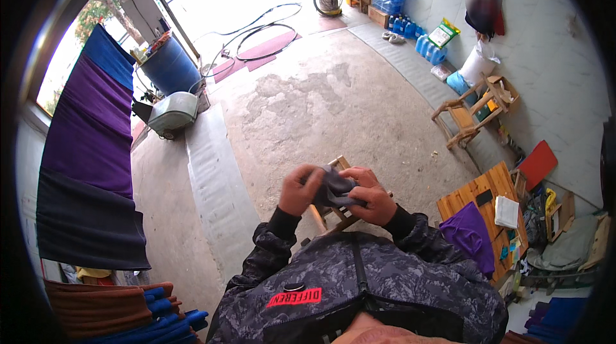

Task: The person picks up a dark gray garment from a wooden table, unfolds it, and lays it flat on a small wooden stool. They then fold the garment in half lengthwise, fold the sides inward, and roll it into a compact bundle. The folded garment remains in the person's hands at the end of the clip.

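A small dark grey cloth [332, 187] is stretched between my two hands in front of my chest. My left hand [301, 190] pinches its left side between thumb and fingers. At the cloth's right side, my right hand [370, 195] grips it with bent fingers. Under the hands, partly hidden, stands a small wooden stool or frame [320, 219]. What lies inside the folds of the cloth cannot be seen.
A wooden table [462, 193] with a purple cloth [469, 235] and white cloth stack [506, 211] stands at the right. A wooden chair [462, 115] is beyond. Blue, purple and black towels [91, 151] hang at the left, near a blue barrel [172, 66]. A hose [267, 57] lies ahead.
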A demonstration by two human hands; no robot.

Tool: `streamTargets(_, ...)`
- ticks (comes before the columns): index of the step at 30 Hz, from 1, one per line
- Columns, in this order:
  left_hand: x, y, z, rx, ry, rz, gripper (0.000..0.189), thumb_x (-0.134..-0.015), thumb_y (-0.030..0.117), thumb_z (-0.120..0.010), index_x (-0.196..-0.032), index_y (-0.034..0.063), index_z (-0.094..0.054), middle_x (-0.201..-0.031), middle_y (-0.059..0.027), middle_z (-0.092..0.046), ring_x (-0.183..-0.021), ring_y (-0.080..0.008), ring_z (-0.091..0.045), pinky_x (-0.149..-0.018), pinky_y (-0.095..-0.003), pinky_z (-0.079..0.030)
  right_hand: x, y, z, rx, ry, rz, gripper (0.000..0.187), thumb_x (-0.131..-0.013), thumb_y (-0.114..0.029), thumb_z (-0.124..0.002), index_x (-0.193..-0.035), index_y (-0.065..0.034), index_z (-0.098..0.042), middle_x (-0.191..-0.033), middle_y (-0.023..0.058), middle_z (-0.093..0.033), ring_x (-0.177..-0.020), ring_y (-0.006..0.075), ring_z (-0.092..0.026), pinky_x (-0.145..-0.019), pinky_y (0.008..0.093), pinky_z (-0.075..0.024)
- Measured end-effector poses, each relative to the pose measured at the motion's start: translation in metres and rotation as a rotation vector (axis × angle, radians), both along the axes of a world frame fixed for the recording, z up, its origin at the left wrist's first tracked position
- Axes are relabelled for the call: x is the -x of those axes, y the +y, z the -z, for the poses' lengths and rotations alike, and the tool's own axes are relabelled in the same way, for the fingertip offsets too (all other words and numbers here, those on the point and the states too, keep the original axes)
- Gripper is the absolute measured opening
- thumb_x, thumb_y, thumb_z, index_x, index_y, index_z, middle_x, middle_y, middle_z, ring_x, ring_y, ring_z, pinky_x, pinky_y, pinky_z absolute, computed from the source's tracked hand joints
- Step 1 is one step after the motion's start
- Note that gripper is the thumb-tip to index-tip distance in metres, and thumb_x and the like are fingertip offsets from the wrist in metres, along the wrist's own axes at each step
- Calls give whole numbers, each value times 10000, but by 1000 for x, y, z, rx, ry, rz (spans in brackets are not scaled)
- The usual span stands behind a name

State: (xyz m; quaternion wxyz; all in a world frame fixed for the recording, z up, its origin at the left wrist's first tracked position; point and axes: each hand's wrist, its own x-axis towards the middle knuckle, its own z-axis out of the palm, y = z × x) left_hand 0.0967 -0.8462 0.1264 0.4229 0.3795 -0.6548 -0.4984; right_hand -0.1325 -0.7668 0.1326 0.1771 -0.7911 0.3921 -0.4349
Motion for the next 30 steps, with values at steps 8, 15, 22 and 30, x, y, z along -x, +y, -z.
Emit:
streamTargets(8,3,10,-14,35,-89,362,173,-924,165,-769,-1028,31,-737,-949,-79,-669,-899,-168,-651,-800,-314,-530,4,-8,12,-120,-22,-239,183,-731,-65,-764,-898,-60,-690,-1328,161,-602,-1352,390,-482,-1136,520,-362)
streamTargets(15,-6,8,-16,76,-153,320,185,-911,157,-778,-1018,15,-730,-896,-84,-656,-866,-183,-645,-772,-327,-522,8,-8,18,-295,-25,-389,126,-795,-156,-768,-861,-71,-704,-1020,110,-660,-1073,317,-596,-937,463,-450)
streamTargets(22,-8,3,-15,152,-259,312,185,-885,132,-777,-1033,32,-728,-931,-117,-670,-888,-263,-665,-788,-368,-536,-8,-14,2,-198,-31,-376,186,-815,-174,-785,-766,-36,-670,-899,125,-603,-931,330,-601,-827,459,-454)
streamTargets(30,-13,11,-5,381,-287,233,287,-897,63,-713,-1182,61,-684,-1114,-140,-661,-1008,-296,-671,-849,-388,-556,-3,-17,18,-252,-55,-186,226,-850,-137,-756,-750,10,-617,-834,135,-619,-805,290,-624,-695,392,-477)
